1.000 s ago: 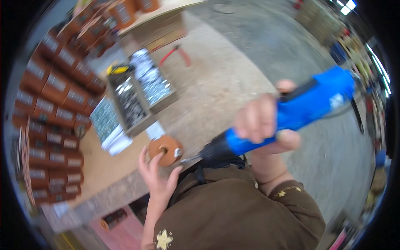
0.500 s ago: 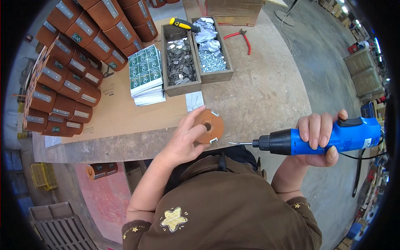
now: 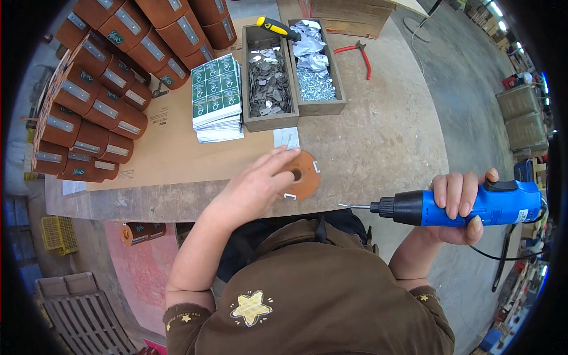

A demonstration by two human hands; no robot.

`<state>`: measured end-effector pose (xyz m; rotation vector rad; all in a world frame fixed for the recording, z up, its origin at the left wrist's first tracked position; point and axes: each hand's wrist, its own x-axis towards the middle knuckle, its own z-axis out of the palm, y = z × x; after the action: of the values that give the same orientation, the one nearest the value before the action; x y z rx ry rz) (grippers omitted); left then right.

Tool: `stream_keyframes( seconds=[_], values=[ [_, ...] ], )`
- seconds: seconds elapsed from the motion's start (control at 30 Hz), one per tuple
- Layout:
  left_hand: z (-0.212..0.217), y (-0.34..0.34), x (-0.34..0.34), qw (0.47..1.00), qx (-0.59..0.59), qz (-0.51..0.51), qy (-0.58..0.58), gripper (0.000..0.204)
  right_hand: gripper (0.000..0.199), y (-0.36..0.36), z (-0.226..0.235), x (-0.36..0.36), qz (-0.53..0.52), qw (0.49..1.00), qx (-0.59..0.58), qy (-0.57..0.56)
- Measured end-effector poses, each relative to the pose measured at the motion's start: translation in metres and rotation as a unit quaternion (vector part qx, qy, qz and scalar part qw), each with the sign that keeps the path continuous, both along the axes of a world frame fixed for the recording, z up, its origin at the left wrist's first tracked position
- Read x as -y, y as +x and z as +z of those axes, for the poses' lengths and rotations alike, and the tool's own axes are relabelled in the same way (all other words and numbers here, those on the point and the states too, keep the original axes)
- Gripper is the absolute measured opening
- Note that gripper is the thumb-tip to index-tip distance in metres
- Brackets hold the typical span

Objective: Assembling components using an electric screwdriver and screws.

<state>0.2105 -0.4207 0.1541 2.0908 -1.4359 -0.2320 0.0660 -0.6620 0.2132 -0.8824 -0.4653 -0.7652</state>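
Note:
My left hand [image 3: 255, 182] lies over the left side of a round orange-brown cylinder [image 3: 307, 183] at the table's near edge. Seen end-on, the cylinder has a dark centre hole and two small metal brackets on its rim. The fingers reach along its far side; the thumb is hidden. In my right hand [image 3: 457, 204], closed around its body, is a blue electric screwdriver [image 3: 500, 204]. Its thin bit points left toward the cylinder, with a gap between them, and a black cord trails from its rear.
Brown cylinders [image 3: 86, 92] with metal strips are stacked at the far left. Beside them sit a pile of green-and-white label sheets [image 3: 216, 97], a wooden box of flat metal pieces [image 3: 269, 83], and another of screws [image 3: 319, 86]. Red-handled pliers [image 3: 365, 62] lie to the right.
The cylinder has turned clockwise, its brackets shifting round the rim. My left hand has swung over it with straighter fingers. The screwdriver sits slightly farther right and lower in view.

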Motion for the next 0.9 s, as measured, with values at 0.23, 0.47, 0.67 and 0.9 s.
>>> stream_keyframes(
  seconds=[0.23, 0.47, 0.67, 0.9],
  values=[
    [0.008, 0.003, 0.005, 0.999, -0.033, 0.01, 0.025, 0.023, 0.06, 0.006, -0.003, 0.004, 0.001, 1.0, -0.012, 0.007],
    [0.011, 0.011, -0.003, 0.994, -0.107, -0.025, 0.022, 0.033, 0.06, 0.009, -0.005, 0.009, 0.0, 1.0, -0.011, 0.007],
    [0.0, 0.068, 0.012, 0.987, -0.083, 0.13, -0.047, 0.024, 0.06, 0.009, -0.004, 0.012, 0.006, 1.0, -0.006, 0.001],
    [-0.026, 0.123, 0.033, 0.947, 0.192, 0.227, 0.122, 0.014, 0.06, 0.002, 0.001, 0.013, 0.001, 1.0, -0.002, -0.013]
  ],
)
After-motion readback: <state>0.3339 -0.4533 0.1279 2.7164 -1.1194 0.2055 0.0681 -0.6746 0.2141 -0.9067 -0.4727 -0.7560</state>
